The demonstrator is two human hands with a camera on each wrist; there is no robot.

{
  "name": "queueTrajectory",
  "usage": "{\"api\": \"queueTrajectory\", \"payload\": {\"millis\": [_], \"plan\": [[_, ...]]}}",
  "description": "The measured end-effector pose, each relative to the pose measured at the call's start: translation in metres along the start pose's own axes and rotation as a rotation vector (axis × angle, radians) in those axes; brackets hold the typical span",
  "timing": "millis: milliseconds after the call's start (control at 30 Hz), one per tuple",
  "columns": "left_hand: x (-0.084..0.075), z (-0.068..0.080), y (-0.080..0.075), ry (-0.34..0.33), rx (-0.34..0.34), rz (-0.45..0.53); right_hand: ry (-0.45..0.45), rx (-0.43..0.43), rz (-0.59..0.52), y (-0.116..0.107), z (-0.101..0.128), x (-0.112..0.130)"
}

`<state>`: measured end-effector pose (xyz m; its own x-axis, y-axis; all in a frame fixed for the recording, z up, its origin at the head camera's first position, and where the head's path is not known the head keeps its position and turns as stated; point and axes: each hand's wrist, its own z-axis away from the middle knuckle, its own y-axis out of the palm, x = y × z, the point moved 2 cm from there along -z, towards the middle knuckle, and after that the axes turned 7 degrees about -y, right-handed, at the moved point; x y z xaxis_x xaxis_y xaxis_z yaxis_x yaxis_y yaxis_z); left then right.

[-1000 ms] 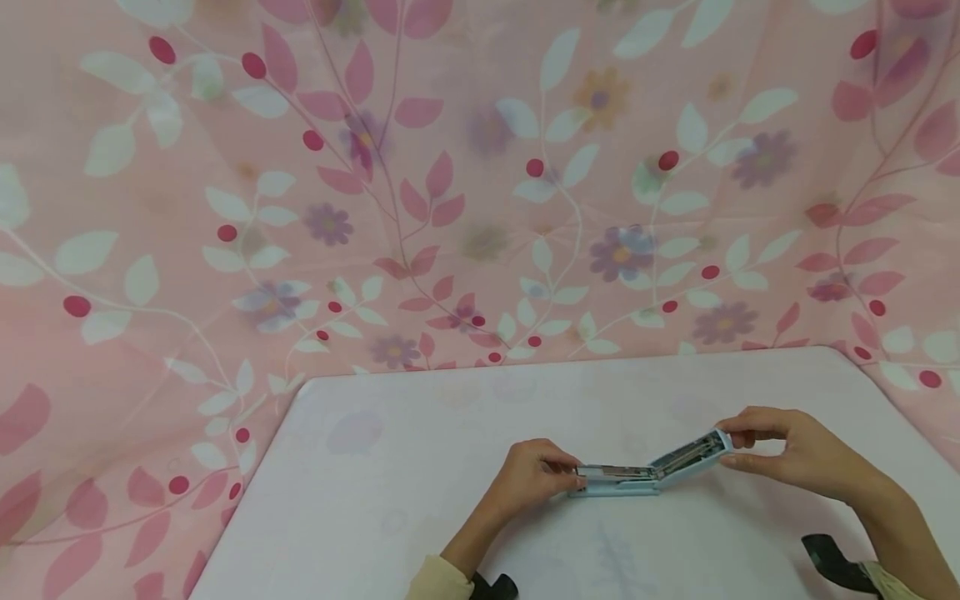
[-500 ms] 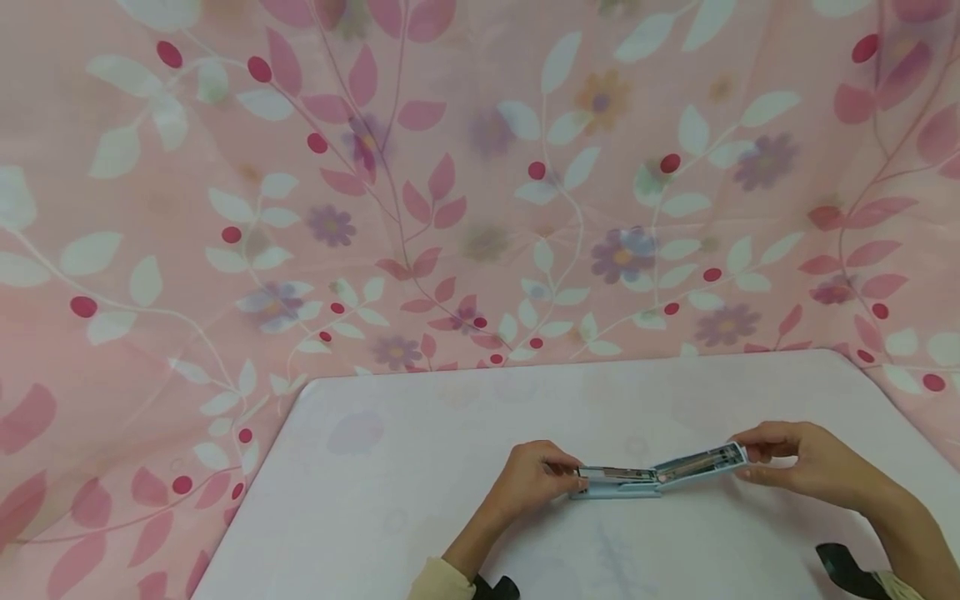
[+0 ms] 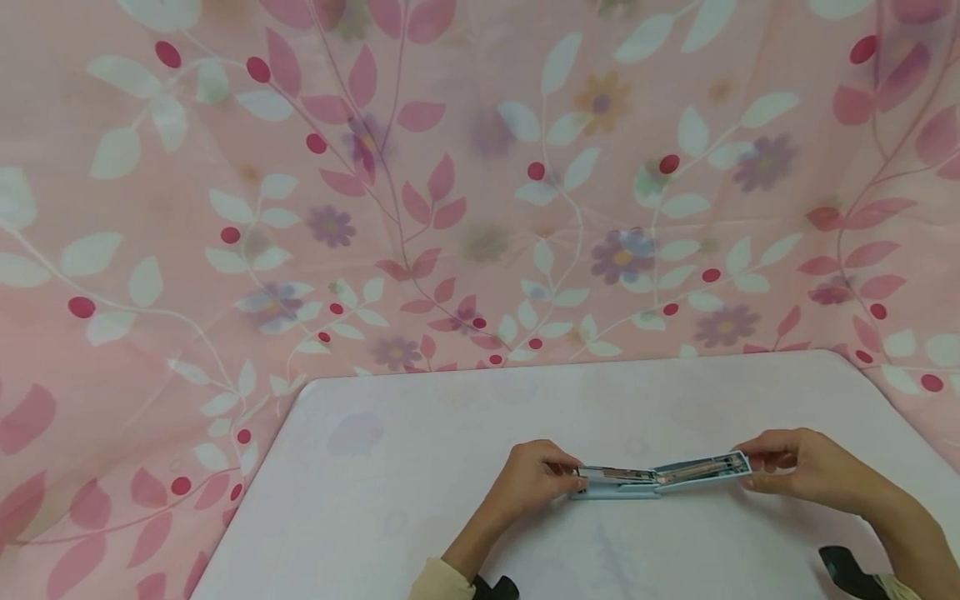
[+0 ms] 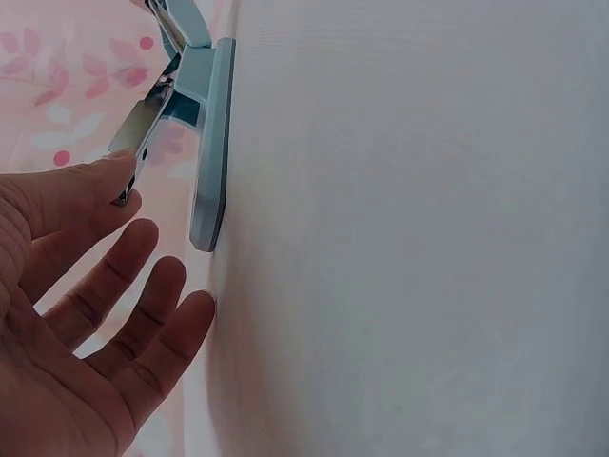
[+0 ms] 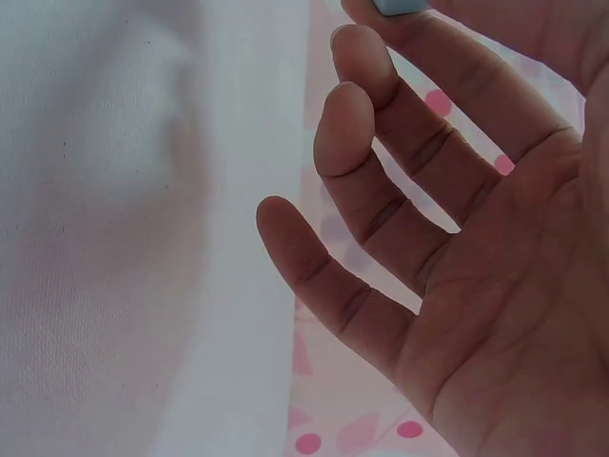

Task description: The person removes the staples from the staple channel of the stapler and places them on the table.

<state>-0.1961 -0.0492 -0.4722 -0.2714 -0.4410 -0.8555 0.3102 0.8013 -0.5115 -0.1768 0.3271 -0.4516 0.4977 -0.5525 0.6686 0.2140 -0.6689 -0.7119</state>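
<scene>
Your left hand (image 3: 534, 479) pinches the front end of the light-blue stapler (image 3: 651, 478); your right hand (image 3: 798, 471) pinches the tip of its swung-open top arm, lying low. The stapler sits near the table's (image 3: 390, 467) front edge, right of centre, with open room left and behind. Left wrist view shows the base flat and the lower fingers spread; right wrist view catches only a blue corner.
</scene>
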Motion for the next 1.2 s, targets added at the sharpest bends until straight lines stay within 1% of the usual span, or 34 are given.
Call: {"api": "queueTrajectory", "payload": {"millis": [67,300,467,633,733,1000,1200], "plan": [[0.0006,-0.0002,0.0002,0.000,0.001,0.002,-0.020,0.001,0.003,0.0000,-0.0001,-0.0001],[0.0011,0.0006,0.0008,-0.018,0.004,0.000,0.058,0.010,0.017,-0.0012,0.0009,0.0032],[0.0011,0.0009,0.0013,-0.025,0.001,-0.002,0.059,0.008,0.015,-0.0011,0.0011,0.0036],[0.0015,0.0009,0.0020,-0.016,-0.003,0.015,0.081,0.018,0.005,0.0006,0.0025,0.0009],[0.0018,0.0009,0.0024,-0.008,-0.003,0.024,0.080,0.020,0.003,0.0016,0.0030,-0.0005],[0.0005,0.0010,0.0022,0.006,0.016,0.034,0.030,0.005,-0.013,0.0007,0.0041,-0.0007],[-0.0007,0.0011,0.0016,0.023,0.030,0.049,0.039,0.016,-0.039,0.0004,0.0037,-0.0009]]}}
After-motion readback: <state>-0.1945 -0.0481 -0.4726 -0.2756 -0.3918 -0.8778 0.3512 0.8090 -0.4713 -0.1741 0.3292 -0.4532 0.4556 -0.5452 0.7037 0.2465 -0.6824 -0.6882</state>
